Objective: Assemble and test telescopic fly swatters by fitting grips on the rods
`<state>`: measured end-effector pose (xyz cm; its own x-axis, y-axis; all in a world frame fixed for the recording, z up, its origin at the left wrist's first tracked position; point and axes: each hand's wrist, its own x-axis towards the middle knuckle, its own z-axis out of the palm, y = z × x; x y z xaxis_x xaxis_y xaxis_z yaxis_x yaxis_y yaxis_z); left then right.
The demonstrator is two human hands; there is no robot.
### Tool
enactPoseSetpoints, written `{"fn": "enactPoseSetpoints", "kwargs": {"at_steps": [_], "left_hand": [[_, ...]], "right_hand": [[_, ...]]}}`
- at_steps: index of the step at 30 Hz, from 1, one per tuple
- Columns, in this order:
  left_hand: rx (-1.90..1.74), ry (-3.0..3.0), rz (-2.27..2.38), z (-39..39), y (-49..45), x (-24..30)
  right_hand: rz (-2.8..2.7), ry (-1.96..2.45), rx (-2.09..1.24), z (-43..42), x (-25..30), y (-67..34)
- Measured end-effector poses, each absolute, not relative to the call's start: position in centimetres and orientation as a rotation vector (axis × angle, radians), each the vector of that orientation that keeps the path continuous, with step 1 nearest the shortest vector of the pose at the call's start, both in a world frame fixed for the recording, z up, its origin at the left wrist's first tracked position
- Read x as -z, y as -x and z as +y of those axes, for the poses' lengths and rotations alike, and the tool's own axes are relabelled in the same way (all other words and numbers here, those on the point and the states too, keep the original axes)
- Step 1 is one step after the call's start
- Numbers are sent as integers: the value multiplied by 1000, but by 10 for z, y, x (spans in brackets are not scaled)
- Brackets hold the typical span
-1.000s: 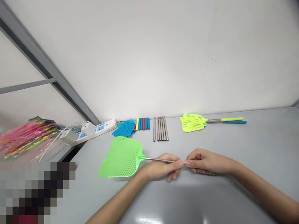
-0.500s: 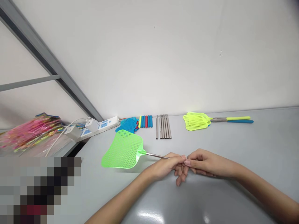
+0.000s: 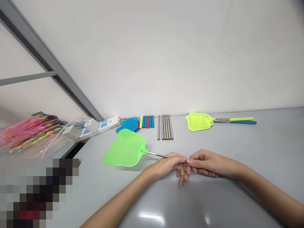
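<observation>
My left hand (image 3: 167,166) is closed around the thin steel shaft (image 3: 158,154) of a green plastic fly swatter, whose mesh head (image 3: 124,148) reaches out to the left of that hand. My right hand (image 3: 207,164) comes in from the right, its pinched fingertips meeting the left hand's fingers at the shaft's end. The tip of the shaft is mostly hidden between the fingers. The swatter head casts a faint shadow on the table.
Along the back of the grey table (image 3: 249,158) lie blue swatter heads (image 3: 127,125), several coloured foam handles (image 3: 147,122), several steel rods (image 3: 167,127) and yellow-green swatters (image 3: 198,122). A white power strip (image 3: 104,124) and a bagged pink bundle (image 3: 29,134) stand at the back left.
The green swatter head has swung toward the back of the table, and the left hand's fingers curl lower. The whole view has shifted slightly. Both hands remain together at the shaft's end.
</observation>
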<state>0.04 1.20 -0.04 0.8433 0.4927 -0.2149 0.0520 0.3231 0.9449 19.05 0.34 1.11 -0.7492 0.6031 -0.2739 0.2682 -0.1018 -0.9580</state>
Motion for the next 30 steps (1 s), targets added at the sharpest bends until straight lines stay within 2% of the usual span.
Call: {"fn": "enactPoseSetpoints", "kwargs": {"at_steps": [30], "left_hand": [[-312,-1274,599,5,2,-7]], "right_hand": [[-1873,971,-2032,3,-11,-193]]}}
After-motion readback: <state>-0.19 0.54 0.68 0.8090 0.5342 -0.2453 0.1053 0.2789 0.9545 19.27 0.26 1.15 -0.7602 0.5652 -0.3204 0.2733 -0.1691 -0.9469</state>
